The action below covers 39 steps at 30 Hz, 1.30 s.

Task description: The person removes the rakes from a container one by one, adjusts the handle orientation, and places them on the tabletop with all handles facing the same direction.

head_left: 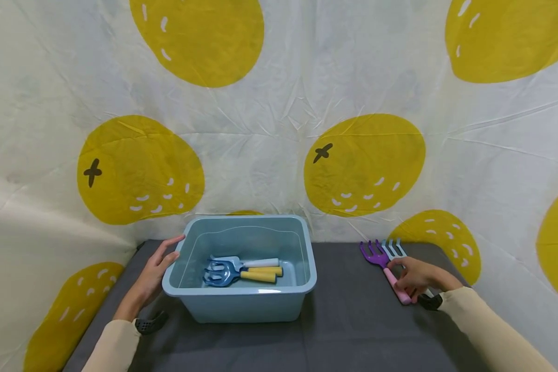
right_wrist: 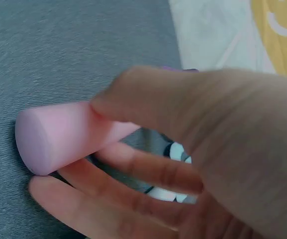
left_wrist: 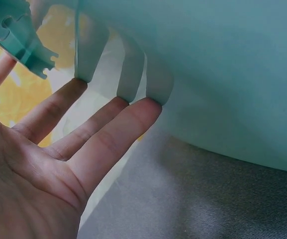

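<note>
My left hand [head_left: 151, 274] is at the left side of a light blue plastic bin [head_left: 242, 307]. In the left wrist view, its straight fingertips touch the bin's outer wall [left_wrist: 233, 84]. My right hand [head_left: 420, 275] is over a purple toy hand fork [head_left: 375, 257] lying on the table. Thumb and fingers pinch that fork's pink handle [right_wrist: 58, 134] near its end. Beside it lies a light blue hand fork [head_left: 394, 249], partly hidden by the right hand. Inside the bin are dark blue forks with yellow handles [head_left: 258, 277] and a light blue fork with a white handle [head_left: 262, 262].
A dark grey cloth [head_left: 349, 310] covers the table. Behind and around it hangs a white curtain [head_left: 256, 155] printed with large yellow fruit, close to the bin's back.
</note>
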Available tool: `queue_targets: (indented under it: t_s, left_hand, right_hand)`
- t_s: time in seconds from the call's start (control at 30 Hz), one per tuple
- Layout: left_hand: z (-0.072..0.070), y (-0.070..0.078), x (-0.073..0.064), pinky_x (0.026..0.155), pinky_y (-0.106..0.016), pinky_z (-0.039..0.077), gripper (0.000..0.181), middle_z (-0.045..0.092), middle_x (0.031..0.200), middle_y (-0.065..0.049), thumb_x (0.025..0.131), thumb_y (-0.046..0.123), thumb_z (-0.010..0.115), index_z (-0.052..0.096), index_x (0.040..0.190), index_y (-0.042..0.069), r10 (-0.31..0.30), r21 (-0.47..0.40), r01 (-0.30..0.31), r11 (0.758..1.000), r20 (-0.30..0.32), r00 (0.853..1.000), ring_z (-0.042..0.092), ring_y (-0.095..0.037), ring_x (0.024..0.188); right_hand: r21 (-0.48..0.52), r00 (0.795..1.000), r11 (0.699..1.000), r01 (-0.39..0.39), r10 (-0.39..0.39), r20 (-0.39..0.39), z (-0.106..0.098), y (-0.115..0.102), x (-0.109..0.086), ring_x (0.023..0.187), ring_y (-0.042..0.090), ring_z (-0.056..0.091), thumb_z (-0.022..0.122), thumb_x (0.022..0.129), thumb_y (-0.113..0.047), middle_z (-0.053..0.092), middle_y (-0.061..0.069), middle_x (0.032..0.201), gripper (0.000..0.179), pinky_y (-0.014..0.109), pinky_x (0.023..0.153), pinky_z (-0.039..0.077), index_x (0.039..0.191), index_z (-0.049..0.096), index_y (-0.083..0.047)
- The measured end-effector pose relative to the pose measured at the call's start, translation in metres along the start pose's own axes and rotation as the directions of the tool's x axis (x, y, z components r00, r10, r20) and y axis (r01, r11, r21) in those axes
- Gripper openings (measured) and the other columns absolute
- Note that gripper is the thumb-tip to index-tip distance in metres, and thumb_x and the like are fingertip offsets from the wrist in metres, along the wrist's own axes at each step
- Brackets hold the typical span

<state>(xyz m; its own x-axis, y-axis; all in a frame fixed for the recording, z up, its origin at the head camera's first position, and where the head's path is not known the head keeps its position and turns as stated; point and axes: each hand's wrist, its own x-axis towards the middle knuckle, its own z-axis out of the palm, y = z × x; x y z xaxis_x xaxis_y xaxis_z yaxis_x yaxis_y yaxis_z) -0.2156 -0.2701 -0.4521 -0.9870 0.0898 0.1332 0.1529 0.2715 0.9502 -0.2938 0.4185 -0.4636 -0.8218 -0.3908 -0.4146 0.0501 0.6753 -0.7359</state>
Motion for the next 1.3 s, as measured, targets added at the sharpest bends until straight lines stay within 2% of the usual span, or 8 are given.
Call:
queue_targets:
  t_s: [0.2,0.5,0.63,0.77,0.93,1.03,1.23,1.3]
  left_hand:
    - [0.000,0.004,-0.001,0.093,-0.050,0.055,0.052,0.022,0.165,-0.020,0.111,0.035,0.043,0.031,0.160,0.021,-0.005,-0.003,0.005,1.000,0.004,1.000,0.053,-0.036,0.122]
    - [0.002,0.005,-0.004,0.092,-0.051,0.055,0.052,0.024,0.164,-0.020,0.112,0.033,0.043,0.031,0.160,0.018,0.005,-0.002,-0.005,1.000,-0.004,1.000,0.051,-0.041,0.124]
    - [0.002,0.003,-0.003,0.096,-0.057,0.052,0.053,0.022,0.165,-0.020,0.111,0.034,0.043,0.031,0.160,0.020,-0.001,0.008,0.001,1.000,-0.006,1.000,0.048,-0.043,0.127]
    - [0.002,0.002,-0.001,0.099,-0.061,0.048,0.054,0.019,0.167,-0.019,0.111,0.037,0.044,0.030,0.161,0.021,-0.005,0.016,0.006,1.000,-0.011,1.000,0.043,-0.044,0.132]
    - [0.002,0.002,-0.002,0.100,-0.061,0.047,0.054,0.020,0.167,-0.018,0.111,0.037,0.044,0.030,0.161,0.020,-0.009,0.015,0.009,1.000,-0.013,1.000,0.041,-0.043,0.134]
    - [0.000,0.000,-0.001,0.097,-0.053,0.051,0.053,0.022,0.166,-0.018,0.111,0.035,0.044,0.031,0.161,0.020,0.002,0.021,-0.001,1.000,-0.013,1.000,0.048,-0.035,0.129]
    - [-0.002,-0.001,0.002,0.092,-0.042,0.054,0.052,0.024,0.165,-0.016,0.111,0.036,0.043,0.032,0.160,0.022,0.007,0.031,-0.007,1.000,-0.012,1.000,0.053,-0.027,0.123]
    - [-0.003,0.002,0.002,0.090,-0.036,0.054,0.052,0.024,0.165,-0.017,0.111,0.035,0.044,0.032,0.160,0.021,0.011,0.027,-0.010,1.000,-0.011,1.000,0.055,-0.023,0.121]
  right_hand:
    - [-0.040,0.999,0.999,-0.019,0.017,-0.033,0.004,-0.004,-0.002,0.070,0.035,0.067,0.072,0.090,0.000,0.061,0.020,0.087,0.066,0.047,0.060,0.059,0.146,0.038,0.009]
    - [-0.048,0.999,0.998,-0.032,0.032,-0.003,0.002,-0.006,-0.002,0.073,0.035,0.067,0.071,0.093,-0.001,0.061,0.020,0.093,0.064,0.049,0.063,0.060,0.146,0.037,0.008]
    - [-0.148,0.998,0.987,-0.058,0.058,-0.006,-0.003,-0.019,-0.003,0.078,0.033,0.068,0.073,0.093,-0.005,0.063,0.016,0.095,0.063,0.048,0.064,0.059,0.146,0.039,0.004]
    - [-0.304,1.000,0.952,-0.026,0.027,-0.001,-0.015,-0.049,-0.007,0.081,0.029,0.067,0.077,0.092,-0.014,0.063,0.010,0.098,0.066,0.046,0.064,0.059,0.147,0.042,-0.002]
    - [-0.378,0.992,0.918,0.125,-0.107,0.068,-0.023,-0.102,-0.011,0.072,0.022,0.062,0.076,0.093,-0.014,0.061,0.011,0.096,0.065,0.043,0.061,0.059,0.147,0.042,-0.001]
    - [-0.427,0.976,0.878,0.218,-0.192,0.104,-0.025,-0.137,-0.008,0.066,0.020,0.064,0.076,0.094,-0.013,0.062,0.010,0.099,0.062,0.038,0.060,0.058,0.146,0.044,-0.001]
    - [-0.492,0.942,0.804,0.334,-0.299,0.150,-0.025,-0.207,0.002,0.083,0.020,0.070,0.076,0.094,-0.017,0.062,0.014,0.110,0.062,0.035,0.072,0.059,0.147,0.047,-0.004]
    - [-0.522,0.924,0.765,0.378,-0.352,0.153,-0.020,-0.228,0.006,0.086,0.021,0.070,0.078,0.093,-0.017,0.062,0.012,0.108,0.060,0.036,0.075,0.059,0.145,0.050,-0.006]
